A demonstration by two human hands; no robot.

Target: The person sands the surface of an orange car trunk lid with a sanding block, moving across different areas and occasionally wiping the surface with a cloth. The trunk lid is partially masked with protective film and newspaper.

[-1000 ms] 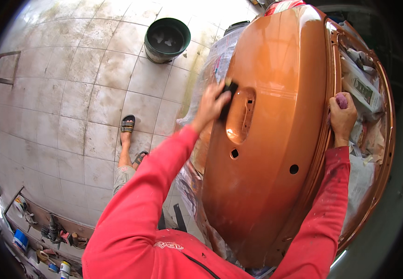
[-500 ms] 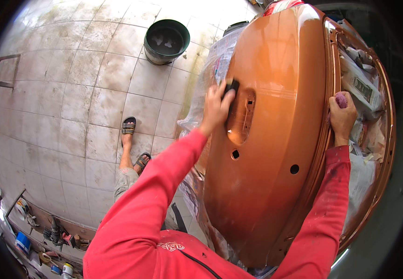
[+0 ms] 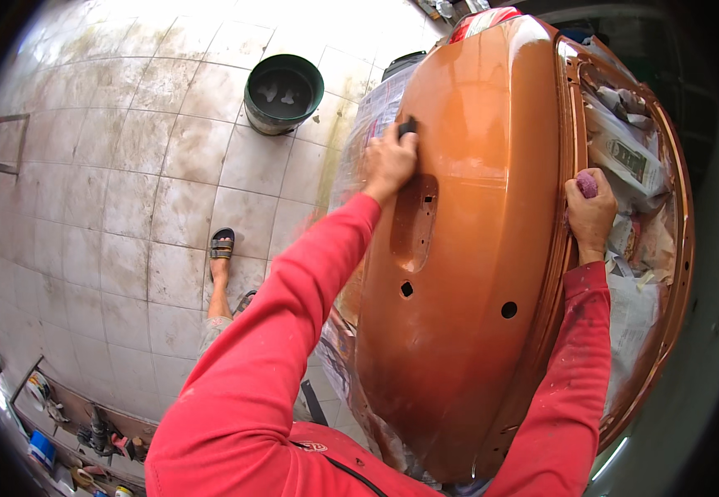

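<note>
An orange car panel (image 3: 450, 348), with a long handle recess (image 3: 416, 224) and several holes, fills the middle. My left hand (image 3: 389, 162) is closed round a small black sanding block (image 3: 407, 127), which rests on the panel's left side beyond the recess. Over at the panel's right, by the window-frame edge (image 3: 571, 132), my right hand (image 3: 591, 219) grips a purple sponge (image 3: 586, 184). Its underside is hidden by my fingers and palm.
Paper and plastic masking (image 3: 629, 157) covers the window opening. More plastic sheeting (image 3: 376, 108) hangs along the panel's left edge. A dark green bucket (image 3: 283, 93) of cloudy water stands on the tiled floor. Tools and cans (image 3: 98, 435) lie at lower left; a red tail light (image 3: 485, 22) is at the far end.
My left hand has slid the sanding block farther along the panel, from beside the recess to beyond its far end. My right hand stays by the frame edge with the sponge. The view has shifted slightly.
</note>
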